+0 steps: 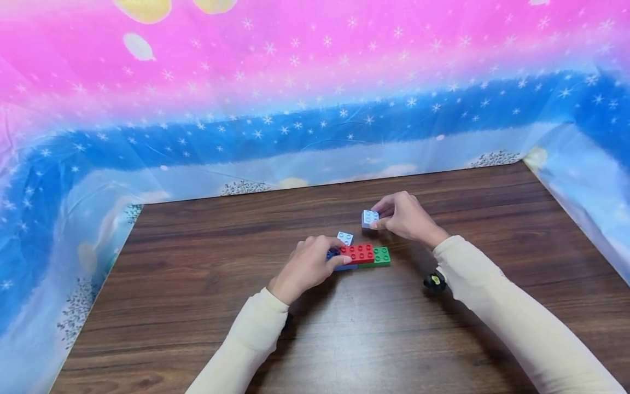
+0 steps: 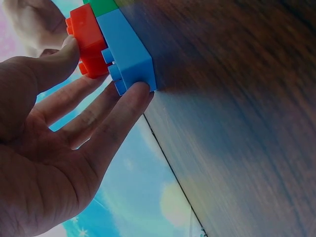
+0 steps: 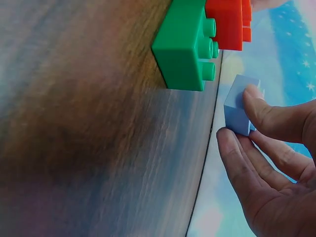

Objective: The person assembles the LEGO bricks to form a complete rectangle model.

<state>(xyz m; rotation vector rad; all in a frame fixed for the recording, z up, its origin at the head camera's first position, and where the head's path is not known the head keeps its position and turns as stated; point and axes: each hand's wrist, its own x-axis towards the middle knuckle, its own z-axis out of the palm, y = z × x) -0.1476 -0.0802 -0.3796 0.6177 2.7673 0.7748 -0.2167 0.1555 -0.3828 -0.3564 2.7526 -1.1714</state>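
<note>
A red brick [image 1: 359,253] is stacked across a blue brick [image 2: 129,54] and a green brick [image 1: 381,256], which lie end to end on the table. My left hand [image 1: 307,262] grips this stack at its left end. The thumb lies on the red brick, and a fingertip touches the blue brick's end. Slightly above the table behind the stack, my right hand [image 1: 406,218] pinches a small light-blue brick [image 3: 239,103] between thumb and fingers, its studs facing up. Another light-blue brick [image 1: 345,238] sits just behind the stack, partly hidden by the left hand.
The brown wooden table [image 1: 197,306] stretches out around the bricks. A pink and blue snowflake-patterned cloth [image 1: 295,109] hangs along its back edge and both sides. Beside the right cuff shows a dark round object [image 1: 435,282].
</note>
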